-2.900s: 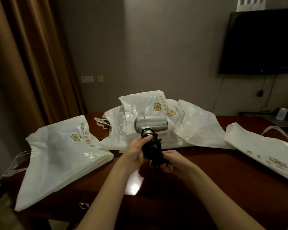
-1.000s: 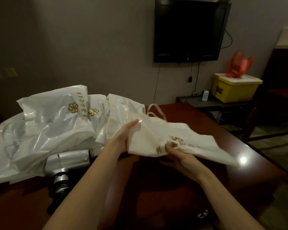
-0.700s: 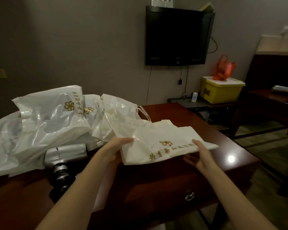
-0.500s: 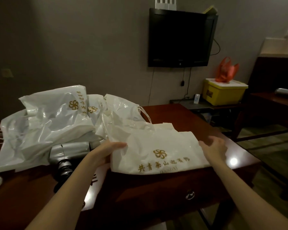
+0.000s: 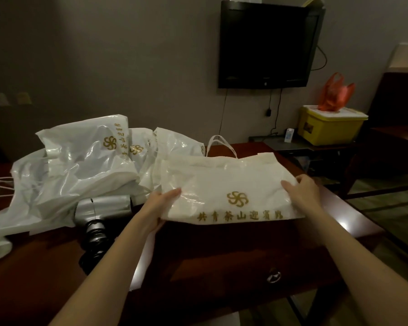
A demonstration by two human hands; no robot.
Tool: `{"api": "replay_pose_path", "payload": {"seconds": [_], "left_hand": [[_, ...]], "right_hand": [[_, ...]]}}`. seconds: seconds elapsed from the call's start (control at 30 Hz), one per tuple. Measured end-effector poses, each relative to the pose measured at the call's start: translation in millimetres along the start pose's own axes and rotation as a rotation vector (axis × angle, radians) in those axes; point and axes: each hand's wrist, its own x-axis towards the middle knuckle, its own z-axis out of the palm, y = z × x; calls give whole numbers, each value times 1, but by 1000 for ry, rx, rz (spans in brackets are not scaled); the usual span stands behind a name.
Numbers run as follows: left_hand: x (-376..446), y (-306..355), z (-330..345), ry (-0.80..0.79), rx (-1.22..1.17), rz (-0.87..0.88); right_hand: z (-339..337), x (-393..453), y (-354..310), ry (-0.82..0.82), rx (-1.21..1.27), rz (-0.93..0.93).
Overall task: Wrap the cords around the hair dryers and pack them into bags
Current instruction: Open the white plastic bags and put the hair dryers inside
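**Kid:** Dark brown table (image 5: 222,267), dim room. What is on it?

**Helper:** One flat white bag (image 5: 224,184) with gold letters lies on the table. Its handles (image 5: 219,145) point away from the person, so the open end is on the far side. Its long side runs from left to right.

**Kid:** Who has the bag?

**Helper:** Both hands. The left hand (image 5: 159,208) holds the bag's left edge, thumb on top and fingers under it. The right hand (image 5: 302,191) lies on the bag's right edge with its fingers bent a little over it. I cannot tell how tightly it grips.

**Kid:** Where is the hair dryer?

**Helper:** The silver hair dryer (image 5: 101,209) lies just left of the bag, close beside the left hand. Its silver barrel runs left to right, and its black handle points toward the person. Something dark is around the handle; I think it is the cord (image 5: 96,243), but it is too dark to be sure.

**Kid:** So which hand should fetch it?

**Helper:** The left one, I think, because it is much nearer. The bag's mouth would need opening first.

**Kid:** What else is there?

**Helper:** More white bags (image 5: 80,165) are piled behind the hair dryer. Behind the bag, a black TV (image 5: 266,43) hangs on the wall, with a yellow box (image 5: 327,128) to its right.
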Motion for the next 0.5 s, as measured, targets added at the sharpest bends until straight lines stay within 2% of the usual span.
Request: {"api": "replay_pose_path", "payload": {"seconds": [0.13,0.2,0.3,0.37,0.43,0.5], "left_hand": [[-5,-18,3,29,180,-120],[-7,-22,5,51,199,-118],[-6,-20,10,112,191,-76],[-6,-21,18,140,191,-38],[-11,-26,28,166,208,-5],[-12,-26,32,161,202,38]], "right_hand": [[8,-13,36,-194,-367,-2],[13,-21,36,-156,-504,-58],[23,-36,11,-27,-632,-280],[44,-59,-7,-151,-575,-420],[74,-89,-11,-411,-574,-491],[87,-99,-3,-553,-625,-572]]}}
